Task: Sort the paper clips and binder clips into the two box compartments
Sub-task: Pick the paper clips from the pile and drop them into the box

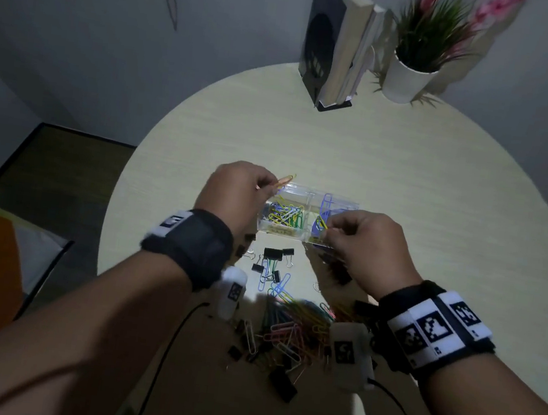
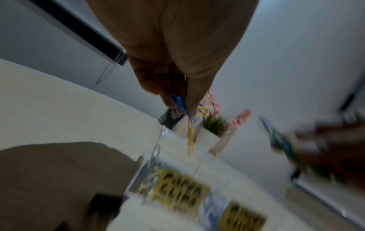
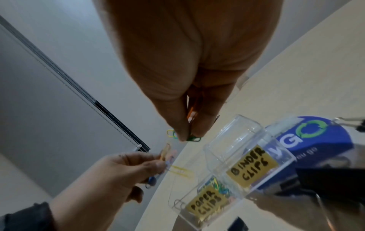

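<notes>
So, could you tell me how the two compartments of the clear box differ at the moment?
The paper-clip compartment holds a heap of coloured clips; the binder-clip compartment shows no binder clips in the right wrist view. Their labels read PAPER CLIPS and BINDER CLIPS. Both are clear plastic with yellow handwritten labels.

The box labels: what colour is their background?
Yellow labels with black handwriting, clearest in the right wrist view.

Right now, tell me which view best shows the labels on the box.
The right wrist view: the BINDER CLIPS label and the PAPER CLIPS label read clearly there. In the left wrist view they are blurred yellow patches; in the head view the clear box shows them only as faint yellow strips.
</notes>
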Tool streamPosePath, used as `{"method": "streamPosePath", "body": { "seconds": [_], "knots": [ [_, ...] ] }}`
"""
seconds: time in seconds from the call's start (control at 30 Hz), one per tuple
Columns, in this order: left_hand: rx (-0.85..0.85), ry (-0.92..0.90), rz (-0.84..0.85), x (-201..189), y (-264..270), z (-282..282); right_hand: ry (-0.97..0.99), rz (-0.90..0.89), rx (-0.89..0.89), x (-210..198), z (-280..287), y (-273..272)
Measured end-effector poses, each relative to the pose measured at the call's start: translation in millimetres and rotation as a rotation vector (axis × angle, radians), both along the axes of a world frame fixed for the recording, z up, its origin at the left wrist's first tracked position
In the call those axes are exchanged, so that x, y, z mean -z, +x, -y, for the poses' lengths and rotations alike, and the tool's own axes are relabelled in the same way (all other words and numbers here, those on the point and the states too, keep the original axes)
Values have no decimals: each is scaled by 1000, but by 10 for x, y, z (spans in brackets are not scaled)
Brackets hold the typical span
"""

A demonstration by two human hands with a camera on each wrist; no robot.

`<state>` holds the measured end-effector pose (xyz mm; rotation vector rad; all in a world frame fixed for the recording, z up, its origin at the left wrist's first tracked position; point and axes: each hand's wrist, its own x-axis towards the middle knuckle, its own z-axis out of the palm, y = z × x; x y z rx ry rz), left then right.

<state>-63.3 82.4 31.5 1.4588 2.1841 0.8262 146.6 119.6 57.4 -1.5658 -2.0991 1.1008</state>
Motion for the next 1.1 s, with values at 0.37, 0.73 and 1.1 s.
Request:
{"method": "streamPosePath", "body": {
  "seconds": [0.37,0.73,1.1],
  "knots": [
    [-148,63,104,179,79,195,140,269,-207,48,-311,-463],
    [-192,47,195,240,-70,846,209,512,-482,145,-334,-811],
    [259,-130,-127,505,179,1090,156,240,-205,154,157,-84]
  ]
}}
